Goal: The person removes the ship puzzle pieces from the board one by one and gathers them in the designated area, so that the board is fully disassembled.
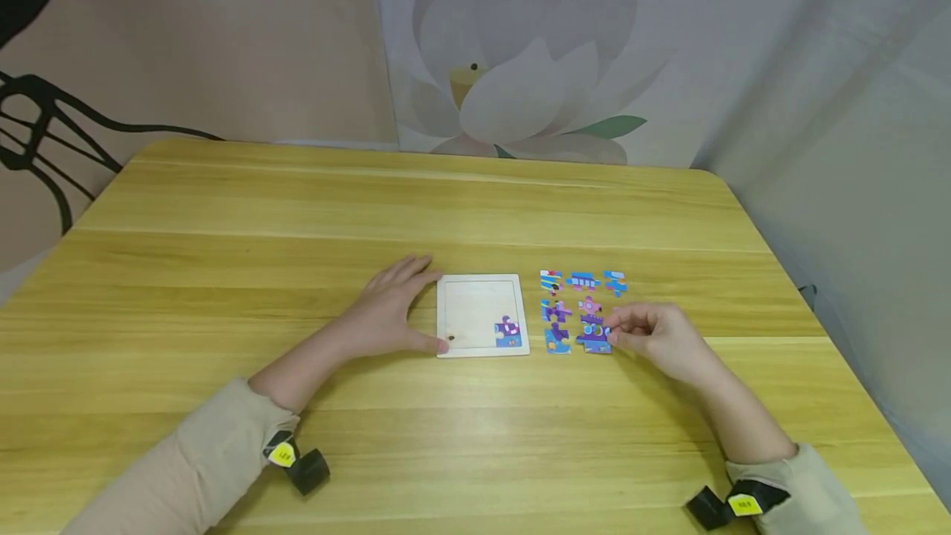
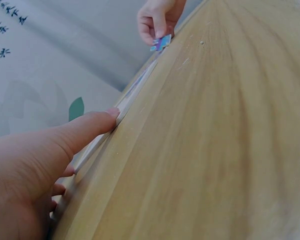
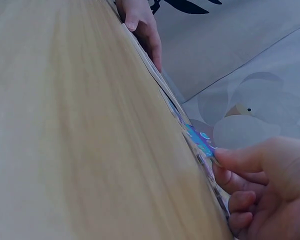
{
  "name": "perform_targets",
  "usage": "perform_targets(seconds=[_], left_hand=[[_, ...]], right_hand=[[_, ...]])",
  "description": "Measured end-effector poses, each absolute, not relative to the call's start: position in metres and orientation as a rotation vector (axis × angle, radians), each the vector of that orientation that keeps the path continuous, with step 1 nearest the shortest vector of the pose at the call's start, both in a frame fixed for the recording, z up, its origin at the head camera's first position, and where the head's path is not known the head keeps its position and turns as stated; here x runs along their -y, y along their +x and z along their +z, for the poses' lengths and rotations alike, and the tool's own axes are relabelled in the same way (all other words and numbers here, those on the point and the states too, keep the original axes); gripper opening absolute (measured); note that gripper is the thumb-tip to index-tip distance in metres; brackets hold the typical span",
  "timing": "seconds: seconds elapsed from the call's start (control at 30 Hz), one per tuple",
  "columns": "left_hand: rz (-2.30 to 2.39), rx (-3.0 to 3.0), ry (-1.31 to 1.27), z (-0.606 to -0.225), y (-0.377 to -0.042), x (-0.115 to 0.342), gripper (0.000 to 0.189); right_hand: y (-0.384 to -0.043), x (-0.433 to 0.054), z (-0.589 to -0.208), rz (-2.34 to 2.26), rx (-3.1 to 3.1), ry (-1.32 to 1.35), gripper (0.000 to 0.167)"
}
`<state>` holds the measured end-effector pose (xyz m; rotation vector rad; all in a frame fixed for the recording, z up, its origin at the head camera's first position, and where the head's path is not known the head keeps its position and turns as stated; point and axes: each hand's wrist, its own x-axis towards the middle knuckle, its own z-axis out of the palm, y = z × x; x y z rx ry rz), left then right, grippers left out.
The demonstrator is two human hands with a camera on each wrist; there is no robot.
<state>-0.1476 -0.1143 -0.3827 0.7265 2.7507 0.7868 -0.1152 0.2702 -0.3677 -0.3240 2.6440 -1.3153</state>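
Note:
A square wooden puzzle tray (image 1: 475,312) with a raised rim lies flat on the table. One purple and blue puzzle piece (image 1: 508,333) sits in its lower right corner. My left hand (image 1: 390,312) is spread along the tray's left side, thumb on the lower left corner and fingertips near the upper left one. With thumb and curled fingers, my right hand (image 1: 661,338) pinches a blue and purple puzzle piece (image 3: 200,140), tilted up from the table in the right wrist view. Several loose puzzle pieces (image 1: 583,281) lie in rough rows between the tray and this hand.
The wooden table (image 1: 475,444) extends widely around the tray and pieces. A curtain with a printed flower (image 1: 520,64) hangs behind its far edge. At the far left stands a black metal frame (image 1: 44,118). Both wrists carry small black cameras (image 1: 306,469).

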Motion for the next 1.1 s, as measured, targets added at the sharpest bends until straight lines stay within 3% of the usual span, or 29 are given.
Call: perform_targets(seconds=[1.1], left_hand=[[0.79, -2.75, 0.727, -0.381, -0.146, 0.114, 0.111]], right_hand=[[-0.106, -0.259, -0.36, -1.059, -2.863, -0.339, 0.01]])
